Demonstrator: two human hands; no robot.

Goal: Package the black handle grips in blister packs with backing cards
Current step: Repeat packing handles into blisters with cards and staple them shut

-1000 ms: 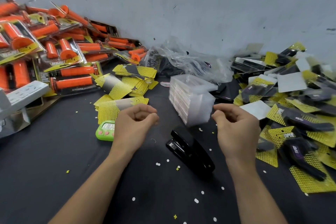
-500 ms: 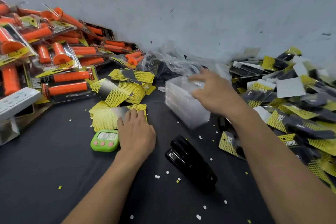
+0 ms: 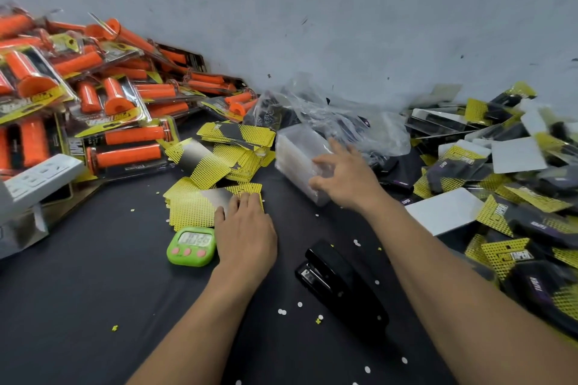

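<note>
A low stack of yellow-and-black backing cards lies on the dark table, and my left hand rests flat on its right end with straight fingers. A stack of clear blister packs stands right of the cards. My right hand is at the stack's near top corner, thumb and fingers spread and curling round the topmost blister. A clear plastic bag holding black handle grips sits behind against the wall.
Packed orange grips are heaped at the left by a white power strip. Packed black grips pile up at the right. A green timer and a black stapler lie near my forearms. More cards spread behind.
Both hands were curled in mid-air before me. The left went down onto the card stack and stays there. The right reached out to the blister stack and now closes on its top.
</note>
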